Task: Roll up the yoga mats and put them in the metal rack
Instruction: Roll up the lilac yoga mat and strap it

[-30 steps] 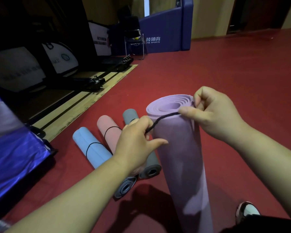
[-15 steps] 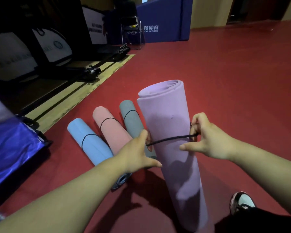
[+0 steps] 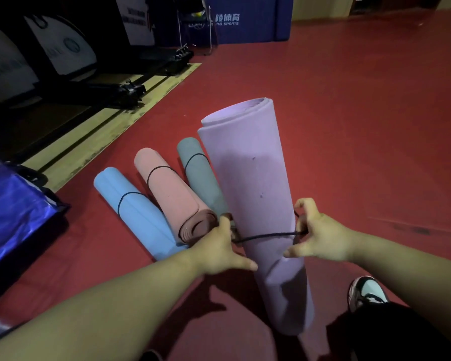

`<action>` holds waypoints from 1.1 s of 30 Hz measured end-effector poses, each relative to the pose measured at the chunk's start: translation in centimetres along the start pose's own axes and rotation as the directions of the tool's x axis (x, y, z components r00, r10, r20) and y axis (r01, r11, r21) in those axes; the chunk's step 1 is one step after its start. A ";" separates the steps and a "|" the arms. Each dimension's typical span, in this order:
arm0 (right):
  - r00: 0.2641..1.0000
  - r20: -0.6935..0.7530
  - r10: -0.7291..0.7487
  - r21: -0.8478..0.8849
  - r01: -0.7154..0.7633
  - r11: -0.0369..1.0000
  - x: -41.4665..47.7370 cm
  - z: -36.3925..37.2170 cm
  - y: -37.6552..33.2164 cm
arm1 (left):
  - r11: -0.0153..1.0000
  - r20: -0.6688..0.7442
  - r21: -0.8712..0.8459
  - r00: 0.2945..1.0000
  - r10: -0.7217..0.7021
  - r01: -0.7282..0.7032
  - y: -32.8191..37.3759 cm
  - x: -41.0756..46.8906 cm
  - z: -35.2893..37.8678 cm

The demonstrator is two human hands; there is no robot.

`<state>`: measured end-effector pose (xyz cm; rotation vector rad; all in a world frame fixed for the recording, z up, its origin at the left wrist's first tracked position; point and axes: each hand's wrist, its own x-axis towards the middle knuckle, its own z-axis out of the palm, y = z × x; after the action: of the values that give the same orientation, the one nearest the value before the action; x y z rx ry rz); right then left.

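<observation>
The purple mat (image 3: 248,178) stands on end on the red floor (image 3: 349,126), leaning slightly, its lower part between the two hands; it looks like light, soft foam, likely to spring open if freed, so hold it where the black elastic band (image 3: 266,235) crosses it; the left hand (image 3: 219,248) and right hand (image 3: 320,238) each pinch that band taut; just beyond the left hand lie a blue mat (image 3: 133,209), pink mat (image 3: 167,188) and grey mat (image 3: 201,170), each banded.

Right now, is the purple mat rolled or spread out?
Rolled: the purple mat shows coiled layers at its top, and a black cord stretches across it.
</observation>
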<state>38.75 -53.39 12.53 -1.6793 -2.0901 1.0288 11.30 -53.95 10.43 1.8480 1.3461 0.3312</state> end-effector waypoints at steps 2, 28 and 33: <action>0.999 0.026 0.043 0.051 -0.044 0.998 0.1 0.1 0.1 | 0.999 -0.022 -0.021 0.999 -0.044 0.044 0.7 0.3 0.0; 0.952 -0.305 0.009 0.553 0.170 0.816 0.1 -5.9 -6.2 | 0.932 -0.403 -0.248 0.903 0.150 -0.265 8.2 -0.1 -6.4; 0.935 -0.344 -0.079 0.335 0.201 0.920 -0.6 -7.2 -7.3 | 0.916 -0.363 -0.248 0.907 0.212 -0.314 8.3 -0.7 -7.5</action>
<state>37.89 -51.93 22.64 -1.3793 -1.6600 0.9492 11.99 -52.05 21.49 1.7635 1.1709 0.9758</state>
